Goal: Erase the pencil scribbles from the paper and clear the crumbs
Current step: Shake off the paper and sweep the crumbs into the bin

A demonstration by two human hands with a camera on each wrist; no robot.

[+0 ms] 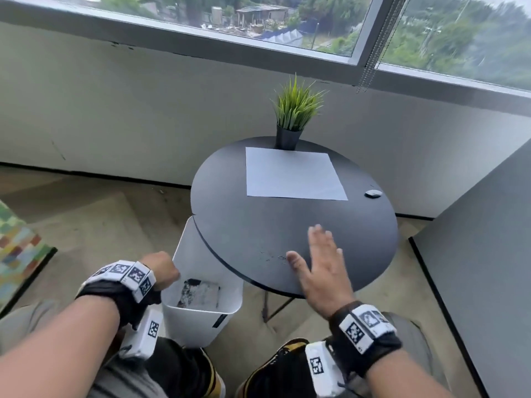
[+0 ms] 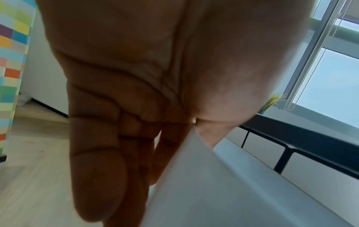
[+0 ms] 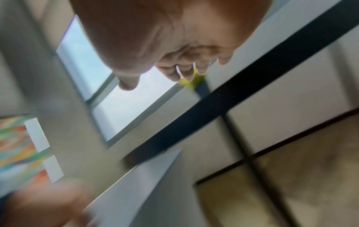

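- The right hand (image 1: 321, 268) lies flat with fingers straight and spread, over the near edge of the round black table (image 1: 359, 248), holding nothing.
- Small pale crumbs (image 1: 273, 257) sit on the tabletop just beside its thumb, close to the near-left edge.
- The left hand (image 1: 162, 268) is clamped on the rim of a white bin (image 1: 207, 320), thumb inside and fingers outside the wall; the bin stands tucked under the table's near-left edge.
- The paper (image 1: 293, 173) lies flat toward the far edge, well apart from both hands; any marks on it are too faint to tell.
- The eraser (image 1: 373, 193) rests near the right edge, just beside the paper's near-right corner.
- A potted plant (image 1: 296, 116) stands at the far edge, touching the paper's far side.
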